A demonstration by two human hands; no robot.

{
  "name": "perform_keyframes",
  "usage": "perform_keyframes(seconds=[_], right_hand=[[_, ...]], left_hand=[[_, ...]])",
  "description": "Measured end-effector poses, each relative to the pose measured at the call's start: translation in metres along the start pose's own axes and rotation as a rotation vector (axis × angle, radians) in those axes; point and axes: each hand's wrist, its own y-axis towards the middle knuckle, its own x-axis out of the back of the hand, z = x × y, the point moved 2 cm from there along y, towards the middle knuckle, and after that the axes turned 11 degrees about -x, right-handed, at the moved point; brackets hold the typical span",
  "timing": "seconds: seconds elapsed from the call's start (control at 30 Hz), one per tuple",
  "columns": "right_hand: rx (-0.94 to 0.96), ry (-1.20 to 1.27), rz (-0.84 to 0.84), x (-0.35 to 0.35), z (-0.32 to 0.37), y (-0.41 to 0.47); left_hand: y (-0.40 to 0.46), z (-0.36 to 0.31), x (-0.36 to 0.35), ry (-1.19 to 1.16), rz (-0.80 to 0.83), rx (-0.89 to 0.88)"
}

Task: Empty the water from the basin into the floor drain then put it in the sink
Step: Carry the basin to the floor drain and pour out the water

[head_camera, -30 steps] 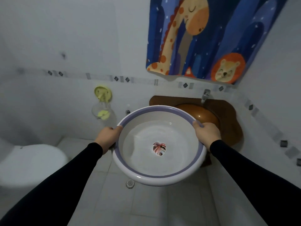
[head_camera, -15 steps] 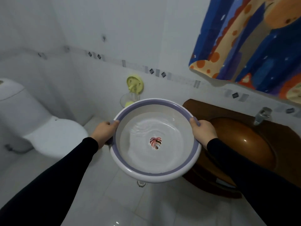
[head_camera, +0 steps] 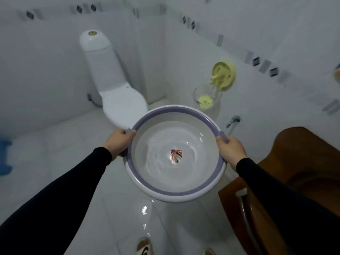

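I hold a round white basin [head_camera: 165,186] with a purple rim band and a red leaf print at its bottom, level above the white tiled floor. Rippling water lies in it. My left hand [head_camera: 119,143] grips the left rim, my right hand [head_camera: 230,150] the right rim. The brown sink [head_camera: 301,157] with its wooden surround is at the right edge, beside my right arm. The floor drain is not visible; the basin covers the floor under it.
A white toilet [head_camera: 117,100] stands against the back wall, just beyond the basin. A yellow wall holder with a glass cup [head_camera: 211,96] and a chrome valve [head_camera: 232,121] are on the right wall. A blue mat [head_camera: 4,157] lies far left. My shoe tips [head_camera: 144,248] show below.
My view and the basin have swung left, away from the sink; the toilet has come into full view and the curtain has left the frame. The water sloshes more.
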Motion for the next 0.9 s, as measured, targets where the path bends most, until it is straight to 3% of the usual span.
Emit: perform_keyframes(seconds=[0.13,0.33,0.9], right_hand=[[-0.011,-0.089,0.112,-0.041,-0.025,0.049],[-0.027,-0.188,0.121,-0.109,-0.091,0.125],[0.074,-0.364,-0.061,-0.276,-0.322,0.346]], left_hand=[[0.026,0.050,-0.026,-0.030,-0.022,0.047],[0.073,0.140,-0.086,-0.007,-0.006,0.065],[0.208,0.384,-0.299,-0.030,0.058,0.017]])
